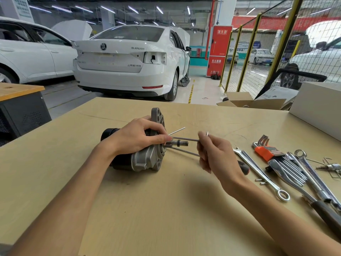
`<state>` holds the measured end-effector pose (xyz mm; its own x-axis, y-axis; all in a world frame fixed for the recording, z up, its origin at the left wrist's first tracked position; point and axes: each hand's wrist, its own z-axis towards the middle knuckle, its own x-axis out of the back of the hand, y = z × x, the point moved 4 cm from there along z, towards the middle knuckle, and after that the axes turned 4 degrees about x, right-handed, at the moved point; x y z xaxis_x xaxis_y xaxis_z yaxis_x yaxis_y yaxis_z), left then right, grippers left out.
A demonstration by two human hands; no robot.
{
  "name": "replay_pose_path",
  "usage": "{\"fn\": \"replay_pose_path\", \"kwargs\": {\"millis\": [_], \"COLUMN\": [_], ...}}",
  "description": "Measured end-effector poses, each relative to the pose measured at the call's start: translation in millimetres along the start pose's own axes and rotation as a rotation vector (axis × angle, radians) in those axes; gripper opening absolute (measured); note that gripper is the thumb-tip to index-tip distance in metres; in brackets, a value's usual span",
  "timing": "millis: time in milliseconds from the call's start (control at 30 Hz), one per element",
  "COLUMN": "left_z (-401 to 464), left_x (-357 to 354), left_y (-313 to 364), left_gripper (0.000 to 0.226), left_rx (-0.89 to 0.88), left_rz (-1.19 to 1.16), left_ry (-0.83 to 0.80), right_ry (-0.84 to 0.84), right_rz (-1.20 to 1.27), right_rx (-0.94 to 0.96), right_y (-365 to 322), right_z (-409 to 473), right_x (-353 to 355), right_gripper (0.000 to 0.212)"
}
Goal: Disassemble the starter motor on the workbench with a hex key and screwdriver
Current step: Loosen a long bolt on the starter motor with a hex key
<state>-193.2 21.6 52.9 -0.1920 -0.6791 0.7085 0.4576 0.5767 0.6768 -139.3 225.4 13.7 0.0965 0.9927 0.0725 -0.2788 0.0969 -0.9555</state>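
While the starter motor (140, 154) lies on its side near the middle of the workbench (166, 209), the left hand (136, 137) rests curled over its body to steady it, and the right hand (212, 154) pinches the outer ends of two long bolts (184, 145) drawn out past the shaft. By its looks the motor is heavy, stiff cast metal, likely to roll and best gripped round the casing or flange, whereas the thin bolts are light and slippery. Legible writing: "SUPERB" on the white car (129, 61), Chinese characters on the red cabinet (219, 50).
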Motion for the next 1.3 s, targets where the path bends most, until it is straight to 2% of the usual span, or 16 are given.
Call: {"fn": "replay_pose_path", "kwargs": {"millis": [100,200,400,500,567,633,700,867,933,1067,1200,1300], "left_z": [-1.0,-1.0,-1.4,-0.7,0.3,0.5,0.3,0.2,-0.1,-0.6,0.5,0.8], "left_x": [-0.4,0.0,0.6,0.5,0.4,0.4,0.2,-0.1,0.0,0.4,-0.1,0.0], "left_y": [0.8,1.4,2.2,1.7,1.1,0.7,0.3,0.2,0.7,1.6,0.8,0.1], "left_gripper": [0.03,0.024,0.015,0.016,0.019,0.02,0.023,0.026,0.027,0.024,0.022,0.026], "left_rx": [0.003,0.006,-0.005,-0.005,-0.005,-0.006,-0.005,-0.001,-0.002,-0.009,-0.014,-0.016], "left_rz": [-0.006,0.001,0.017,0.015,0.012,0.009,0.007,0.016,0.023,0.018,0.014,0.012], "left_ry": [-0.003,0.003,0.0,-0.006,-0.005,0.0,0.004,0.004,0.009,0.02,0.016,0.017], "right_ry": [0.04,0.058,-0.042,-0.069,-0.079,-0.086,-0.076,-0.045,-0.036,0.036,0.025,-0.023], "right_rz": [-0.199,-0.222,0.088,0.2,0.267,0.264,0.218,0.19,0.194,0.185,0.297,0.337], "right_rx": [0.223,0.257,0.008,-0.072,-0.085,-0.062,-0.019,-0.016,-0.027,-0.15,-0.281,-0.3], "right_y": [-7.9,-11.3,-6.7,-2.6,-0.3,-0.2,-1.0,-1.9,-2.3,1.7,4.5,3.9], "right_z": [-1.4,-2.1,-3.9,-2.1,-0.7,-0.4,0.0,-0.7,-0.8,0.6,1.3,1.1], "right_x": [0.8,0.8,-4.0,-5.6,-5.7,-5.2,-3.5,-2.0,-2.7,0.6,1.2,-0.8], "right_gripper": [0.038,0.033,0.058,0.056,0.043,0.027,0.021,0.045,0.045,0.029,0.048,0.052]}}
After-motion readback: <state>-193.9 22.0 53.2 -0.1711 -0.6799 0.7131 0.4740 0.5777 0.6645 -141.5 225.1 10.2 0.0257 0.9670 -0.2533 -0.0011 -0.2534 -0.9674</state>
